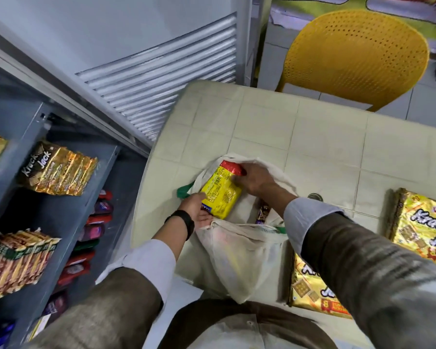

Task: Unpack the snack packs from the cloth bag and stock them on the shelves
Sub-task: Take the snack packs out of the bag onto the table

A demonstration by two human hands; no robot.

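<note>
Over the mouth of the cloth bag (239,250) on the table (325,137), both grips clamp a yellow snack pack (220,195): left hand (198,210) at its near end, right hand (257,181) at its red far end.

- A yellow perforated chair (355,54) stood at the upper right of the frame, behind the table (325,137).
- The pale table had a grid-patterned top.
- A white louvred panel (161,79) filled the upper left.
- A green and red poster (312,6) ran along the top right edge.
</note>
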